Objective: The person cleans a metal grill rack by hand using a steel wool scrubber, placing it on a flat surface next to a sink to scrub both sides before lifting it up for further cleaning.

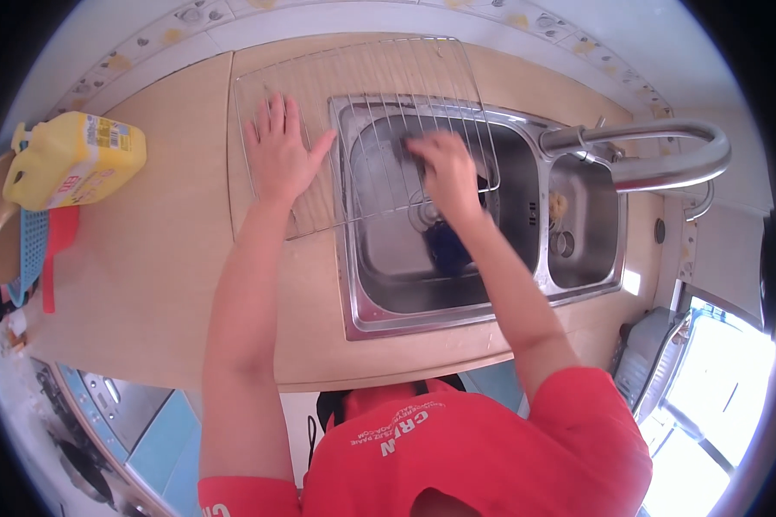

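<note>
A metal wire rack (310, 220) lies partly on the wooden counter and partly over the large bowl of a steel sink (388, 284). My left hand (281, 155) rests flat on the rack's left part, fingers spread. Over the bowl, my right hand (447, 169) is blurred, its fingers bent around something small and dark (409, 147) against the rack's wires; what it is cannot be told. Below the rack, a dark blue object (448, 249) lies in the bowl near the drain, partly hidden by my right forearm.
A curved steel faucet (672, 174) reaches over the small sink bowl (585, 258), which holds a yellowish scrubber or sponge (557, 205) and a drain strainer (562, 244). At the left stand a yellow plastic jug (77, 161), a blue perforated basket (32, 239) and a red plastic utensil (58, 239).
</note>
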The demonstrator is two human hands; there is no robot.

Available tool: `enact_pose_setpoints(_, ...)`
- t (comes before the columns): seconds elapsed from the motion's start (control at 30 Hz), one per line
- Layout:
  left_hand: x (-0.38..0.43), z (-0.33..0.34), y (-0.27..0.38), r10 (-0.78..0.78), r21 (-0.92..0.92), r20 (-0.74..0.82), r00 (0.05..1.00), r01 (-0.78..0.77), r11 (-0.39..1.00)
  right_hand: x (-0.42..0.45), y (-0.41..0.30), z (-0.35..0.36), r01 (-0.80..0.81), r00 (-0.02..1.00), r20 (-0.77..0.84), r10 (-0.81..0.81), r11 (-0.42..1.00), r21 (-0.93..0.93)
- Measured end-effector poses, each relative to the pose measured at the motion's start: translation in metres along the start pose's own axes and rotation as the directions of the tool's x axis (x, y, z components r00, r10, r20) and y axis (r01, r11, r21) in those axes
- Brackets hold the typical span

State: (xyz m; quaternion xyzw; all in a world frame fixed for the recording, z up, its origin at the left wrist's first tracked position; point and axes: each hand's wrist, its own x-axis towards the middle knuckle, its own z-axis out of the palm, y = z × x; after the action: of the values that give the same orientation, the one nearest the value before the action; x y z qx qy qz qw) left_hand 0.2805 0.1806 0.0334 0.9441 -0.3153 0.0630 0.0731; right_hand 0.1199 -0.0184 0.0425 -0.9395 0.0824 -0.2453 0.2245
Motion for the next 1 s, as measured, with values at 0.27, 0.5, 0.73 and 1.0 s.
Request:
enact_pose_setpoints(0.27,-0.002,0.011,-0.012,0.010,-0.005,-0.097,0.995,-0.010,1.000,0.017,0.001,0.019,0.047,0.998,-0.037,-0.046,0.998,0.034)
enact_pose_setpoints(0.5,0.009,0.016,0.007,0.046,-0.033,-0.123,0.991,-0.051,0.998,0.083,0.038,0.026,0.062,0.995,-0.072,-0.070,0.992,-0.106)
enact_pose_setpoints(0.73,0.001,0.011,-0.014,0.024,-0.014,-0.077,0.997,-0.025,1.000,0.099,0.042,-0.037,-0.164,0.980,-0.091,0.176,0.978,0.128)
enact_pose_setpoints(1.0,0.007,0.011,-0.001,0.045,-0.030,-0.079,0.996,-0.047,0.998,0.016,0.045,-0.031,-0.004,0.993,-0.118,-0.002,0.999,-0.050)
